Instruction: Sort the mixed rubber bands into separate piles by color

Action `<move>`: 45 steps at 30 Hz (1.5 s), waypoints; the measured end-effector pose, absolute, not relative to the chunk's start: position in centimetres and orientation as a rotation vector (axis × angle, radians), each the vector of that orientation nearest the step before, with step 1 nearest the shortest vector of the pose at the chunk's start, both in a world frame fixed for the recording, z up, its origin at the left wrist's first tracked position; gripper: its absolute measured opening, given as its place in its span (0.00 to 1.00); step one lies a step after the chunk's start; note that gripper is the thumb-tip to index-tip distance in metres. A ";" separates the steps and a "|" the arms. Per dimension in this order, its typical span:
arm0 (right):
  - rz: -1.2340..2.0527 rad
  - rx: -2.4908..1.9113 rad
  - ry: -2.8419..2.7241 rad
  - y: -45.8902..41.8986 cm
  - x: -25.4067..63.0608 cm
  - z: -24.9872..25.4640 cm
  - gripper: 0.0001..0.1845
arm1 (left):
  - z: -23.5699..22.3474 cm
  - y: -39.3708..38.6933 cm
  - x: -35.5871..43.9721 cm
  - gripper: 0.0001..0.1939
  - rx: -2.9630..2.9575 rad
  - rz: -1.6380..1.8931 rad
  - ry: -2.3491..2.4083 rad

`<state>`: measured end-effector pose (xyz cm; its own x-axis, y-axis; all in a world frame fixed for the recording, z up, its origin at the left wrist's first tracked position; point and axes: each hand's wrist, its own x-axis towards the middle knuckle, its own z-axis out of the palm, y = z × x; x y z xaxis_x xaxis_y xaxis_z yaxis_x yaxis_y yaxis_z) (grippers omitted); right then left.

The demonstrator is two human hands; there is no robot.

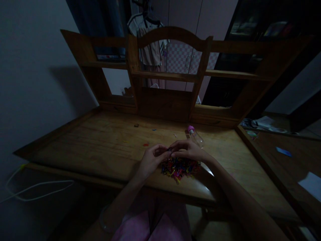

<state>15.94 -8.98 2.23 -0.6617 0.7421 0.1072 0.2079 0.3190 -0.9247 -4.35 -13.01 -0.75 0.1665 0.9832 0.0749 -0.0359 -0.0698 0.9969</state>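
Small dark piece (170, 149) sits pinched between my left fingers (163, 155) and right fingers (179, 154), beside the colourful pile (179, 169) on the tabletop (100, 144); I should keep a light, steady hold.

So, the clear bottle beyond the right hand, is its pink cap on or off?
On: the pink cap sits at the far end of the clear bottle. How tightly it is closed, I cannot tell.

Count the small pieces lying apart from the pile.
5: black one farthest back; blue one right of it; pale one left of the bottle; red one beyond the left hand; yellow one left of that. Others may be hidden.
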 end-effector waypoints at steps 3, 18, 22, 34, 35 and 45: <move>1.269 -0.852 -2.050 -9.0 15.7 2.0 0.17 | -0.7 -13.0 -4.3 0.15 1.285 1.146 1.062; 0.766 -1.033 -2.074 -8.3 16.6 2.2 0.09 | 0.0 -13.8 -7.8 0.20 1.246 1.239 1.287; 0.561 -1.147 -2.134 -5.9 15.4 2.2 0.09 | -0.4 -11.6 -12.5 0.21 1.352 1.250 1.374; 0.253 -1.360 -2.244 0.8 6.8 4.5 0.09 | 1.2 2.4 -19.1 0.10 2.027 1.062 1.692; 0.249 -1.353 -2.231 0.7 7.2 4.7 0.10 | 1.5 2.5 -19.5 0.10 2.035 1.071 1.707; 0.533 -1.133 -2.320 -8.9 14.6 6.4 0.12 | 1.6 -7.9 -16.5 0.13 1.983 1.209 1.493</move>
<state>14.56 -8.86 6.44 -0.5289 0.8071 0.2625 0.6114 0.5768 -0.5417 -16.46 -7.86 1.64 0.0666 0.9117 0.4055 0.5861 -0.3646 0.7235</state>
